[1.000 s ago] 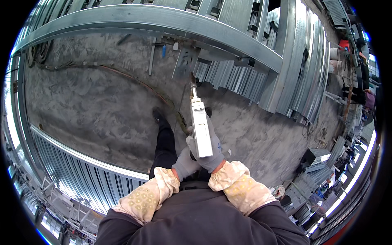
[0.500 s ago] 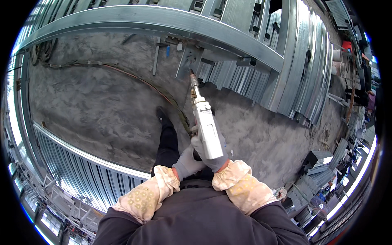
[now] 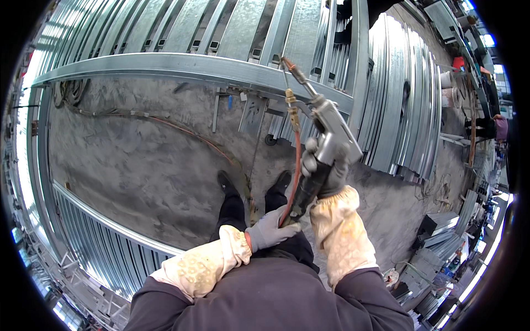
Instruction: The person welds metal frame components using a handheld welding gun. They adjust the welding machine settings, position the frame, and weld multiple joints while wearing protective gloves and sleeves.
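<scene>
the gloved right hand (image 3: pixel 335 168) is clenched around the black handle (image 3: pixel 307 190) of a silver welding gun (image 3: pixel 333 122), its fingers curled up by the gun's body. the gloved left hand (image 3: pixel 269 230) grasps the gun's lower end, where a red-orange hose (image 3: pixel 298 157) meets it; the hose rises beside the handle to a brass fitting (image 3: pixel 291 100). the gun is in front of the person, slanting up and left, and its copper-coloured nozzle (image 3: pixel 292 69) appears over a galvanized steel beam (image 3: pixel 165 62); whether they touch, i cannot tell. beyond the beam lie parallel steel profiles (image 3: pixel 241 30). below it, a long cable (image 3: pixel 185 131) trails across the grey concrete floor (image 3: pixel 138 160) toward the person's dark shoes (image 3: pixel 281 182).
</scene>
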The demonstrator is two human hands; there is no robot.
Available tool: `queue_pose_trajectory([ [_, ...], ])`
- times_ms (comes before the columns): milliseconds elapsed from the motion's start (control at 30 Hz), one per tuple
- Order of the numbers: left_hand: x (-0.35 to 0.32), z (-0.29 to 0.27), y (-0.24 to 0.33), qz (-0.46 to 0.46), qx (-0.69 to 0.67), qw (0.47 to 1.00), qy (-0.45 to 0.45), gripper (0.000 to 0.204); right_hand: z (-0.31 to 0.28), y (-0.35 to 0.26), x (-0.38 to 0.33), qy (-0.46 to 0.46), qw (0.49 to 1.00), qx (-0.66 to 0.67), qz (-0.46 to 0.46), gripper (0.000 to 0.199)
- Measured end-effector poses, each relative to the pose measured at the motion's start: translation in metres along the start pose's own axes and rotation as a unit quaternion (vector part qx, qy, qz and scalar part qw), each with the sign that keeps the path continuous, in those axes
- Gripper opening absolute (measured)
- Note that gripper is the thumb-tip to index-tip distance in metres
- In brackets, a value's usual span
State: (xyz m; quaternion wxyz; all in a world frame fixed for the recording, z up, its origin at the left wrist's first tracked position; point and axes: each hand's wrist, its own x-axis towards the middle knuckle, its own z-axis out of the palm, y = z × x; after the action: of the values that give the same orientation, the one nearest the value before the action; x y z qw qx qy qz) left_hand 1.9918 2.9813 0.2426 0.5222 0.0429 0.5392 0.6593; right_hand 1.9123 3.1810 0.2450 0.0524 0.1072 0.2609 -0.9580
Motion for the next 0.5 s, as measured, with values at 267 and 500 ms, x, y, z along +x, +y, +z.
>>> queue_pose_trajectory([
  [267,-0.024,-0.005,0.026,-0.016,0.175,0.98,0.098,0.034,0.007,0.027,0.013,0.02,0.991,0.13,-0.032,0.066],
  [500,-0.034,-0.01,0.022,0.057,0.178,0.977,0.098,0.042,0.025,0.027,0.006,0.039,0.989,0.139,-0.044,0.061],
])
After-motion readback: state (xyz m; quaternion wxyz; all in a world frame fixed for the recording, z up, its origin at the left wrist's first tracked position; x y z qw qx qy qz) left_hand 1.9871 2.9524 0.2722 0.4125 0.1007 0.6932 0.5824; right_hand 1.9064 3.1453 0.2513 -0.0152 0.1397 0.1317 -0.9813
